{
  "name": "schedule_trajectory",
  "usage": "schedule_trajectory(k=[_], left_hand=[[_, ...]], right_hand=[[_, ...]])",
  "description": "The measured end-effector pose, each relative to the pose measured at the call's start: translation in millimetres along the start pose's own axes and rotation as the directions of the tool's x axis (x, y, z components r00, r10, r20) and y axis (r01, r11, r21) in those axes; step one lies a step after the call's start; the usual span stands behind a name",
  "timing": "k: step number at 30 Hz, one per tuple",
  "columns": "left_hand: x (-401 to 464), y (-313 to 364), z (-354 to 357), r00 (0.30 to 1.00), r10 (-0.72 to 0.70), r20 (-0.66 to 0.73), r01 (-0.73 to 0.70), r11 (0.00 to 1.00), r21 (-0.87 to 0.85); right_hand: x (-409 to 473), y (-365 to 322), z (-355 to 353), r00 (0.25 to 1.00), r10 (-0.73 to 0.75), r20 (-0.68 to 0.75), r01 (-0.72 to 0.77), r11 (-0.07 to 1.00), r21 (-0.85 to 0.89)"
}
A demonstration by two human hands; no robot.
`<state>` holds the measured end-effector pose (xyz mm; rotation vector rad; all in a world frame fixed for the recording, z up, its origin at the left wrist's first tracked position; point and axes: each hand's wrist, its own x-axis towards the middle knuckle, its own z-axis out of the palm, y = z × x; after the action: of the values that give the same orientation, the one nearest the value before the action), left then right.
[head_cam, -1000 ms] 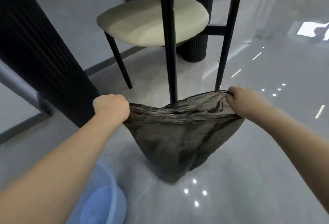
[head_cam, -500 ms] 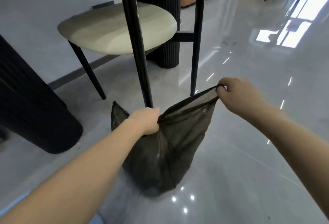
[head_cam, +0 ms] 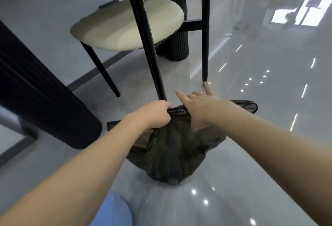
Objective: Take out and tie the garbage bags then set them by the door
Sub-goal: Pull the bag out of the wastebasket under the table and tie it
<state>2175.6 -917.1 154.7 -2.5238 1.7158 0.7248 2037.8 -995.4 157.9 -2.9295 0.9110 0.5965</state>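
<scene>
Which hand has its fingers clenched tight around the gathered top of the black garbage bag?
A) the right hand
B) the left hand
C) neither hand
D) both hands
B: the left hand is a fist bunching the neck of the black garbage bag, while the right hand lies over the bag's top with index and little fingers stretched out straight.

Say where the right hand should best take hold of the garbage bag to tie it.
Probably the loose flap of the garbage bag sticking out on the right, approached from above. The left hand already grips the bunched neck; the right hand lies over it with straight fingers, and the flap is free.
</scene>
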Motion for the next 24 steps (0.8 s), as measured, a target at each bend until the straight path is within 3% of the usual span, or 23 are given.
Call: schedule_trajectory(k=[3,5,8,10,14,18,21,24], left_hand=[[-14,-6,-1,0.983,-0.140,0.120,0.125,0.984,0.125],[-27,-11,-2,0.928,-0.269,0.258,0.201,0.944,0.260],[-40,-24,0,0.886,-0.333,0.323,0.203,0.905,0.375],[-45,-37,1,0.914,-0.279,0.295,0.187,0.934,0.304],[-67,-46,-1,0.978,-0.117,0.173,0.132,0.988,-0.078],[-78,-43,12,0.992,-0.102,0.071,0.113,0.978,-0.173],[-70,-48,33,0.994,-0.100,0.045,0.099,0.995,0.028],[-60,-52,49,0.982,-0.186,-0.023,0.187,0.965,0.184]], right_hand=[[10,-9,9,0.997,0.036,-0.062,-0.035,0.999,0.014],[10,-6,11,0.995,0.062,-0.078,-0.061,0.998,0.016],[7,-1,18,0.996,0.070,-0.053,-0.071,0.997,-0.022],[6,1,19,0.996,0.088,0.012,-0.088,0.996,-0.022],[8,1,15,0.996,0.068,0.054,-0.071,0.996,0.060],[9,1,9,0.999,0.040,0.035,-0.044,0.993,0.110],[9,4,5,0.998,0.050,-0.046,-0.045,0.992,0.120],[8,6,1,0.995,0.044,-0.090,-0.033,0.992,0.124]])
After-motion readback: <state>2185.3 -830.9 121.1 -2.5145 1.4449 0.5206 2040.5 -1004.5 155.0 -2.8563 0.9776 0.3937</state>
